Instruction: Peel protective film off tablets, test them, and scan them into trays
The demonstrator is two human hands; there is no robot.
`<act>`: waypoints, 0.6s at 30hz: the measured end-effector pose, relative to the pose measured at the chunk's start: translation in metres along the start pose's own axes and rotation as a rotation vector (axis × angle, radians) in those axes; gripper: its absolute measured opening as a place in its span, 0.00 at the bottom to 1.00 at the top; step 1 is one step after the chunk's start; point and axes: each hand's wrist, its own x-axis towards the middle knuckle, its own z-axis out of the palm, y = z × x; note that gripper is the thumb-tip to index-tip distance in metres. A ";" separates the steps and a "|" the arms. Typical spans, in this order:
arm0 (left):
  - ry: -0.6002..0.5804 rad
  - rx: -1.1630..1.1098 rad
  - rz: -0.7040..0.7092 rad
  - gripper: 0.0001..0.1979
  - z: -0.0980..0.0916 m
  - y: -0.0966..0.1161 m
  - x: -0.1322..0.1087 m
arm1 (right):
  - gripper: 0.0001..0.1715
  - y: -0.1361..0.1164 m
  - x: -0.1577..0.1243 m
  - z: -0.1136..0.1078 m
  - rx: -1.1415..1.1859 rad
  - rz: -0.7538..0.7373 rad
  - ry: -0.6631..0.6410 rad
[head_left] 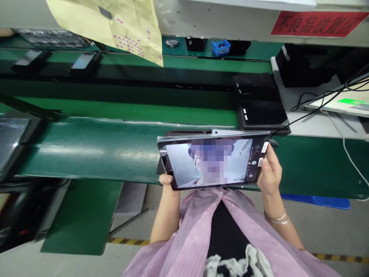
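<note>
The person holds a tablet in landscape with both hands, tilted slightly, over a green conveyor belt and just above their pink striped smock. The left hand grips the lower left corner, with its thumb showing at the edge and the other fingers out of sight behind. The right hand clasps the right edge, fingers pressed together, near two white labels. Silver bangles circle the right wrist. The tablet's screen shows a camera view with a pixelated patch at its centre. Just past the tablet, flat black panels lie stacked at the belt's edge, beside a white surface carrying black cables.
</note>
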 end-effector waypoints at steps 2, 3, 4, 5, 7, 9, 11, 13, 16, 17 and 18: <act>0.017 -0.061 0.018 0.35 0.003 0.001 -0.002 | 0.23 -0.001 -0.001 0.001 0.012 0.027 0.042; 0.028 -0.088 0.025 0.34 0.004 0.001 -0.002 | 0.23 -0.002 -0.001 0.002 0.021 0.047 0.065; 0.039 -0.106 0.030 0.34 0.006 0.001 -0.003 | 0.23 -0.002 -0.002 0.003 0.032 0.073 0.083; 0.050 -0.119 0.032 0.33 0.007 0.001 -0.003 | 0.24 -0.001 -0.002 0.003 0.040 0.103 0.094; 0.067 -0.127 0.032 0.32 0.008 0.000 -0.004 | 0.24 0.000 -0.003 0.003 0.026 0.150 0.111; 0.076 -0.125 0.024 0.33 0.008 -0.001 -0.005 | 0.23 0.002 -0.003 0.001 -0.011 0.167 0.131; 0.090 -0.107 -0.003 0.34 0.012 -0.001 -0.007 | 0.23 0.003 -0.001 -0.001 -0.032 0.188 0.138; 0.132 -0.065 -0.018 0.35 0.020 0.002 -0.006 | 0.23 0.004 0.000 -0.003 -0.031 0.235 0.136; 0.212 0.016 0.049 0.34 0.041 0.008 0.000 | 0.22 0.005 0.000 -0.009 -0.050 0.272 0.155; 0.230 0.042 0.099 0.34 0.049 0.011 0.004 | 0.22 0.005 0.000 -0.011 -0.063 0.274 0.162; 0.243 0.072 0.150 0.34 0.056 0.014 0.008 | 0.22 0.006 -0.001 -0.013 -0.075 0.276 0.168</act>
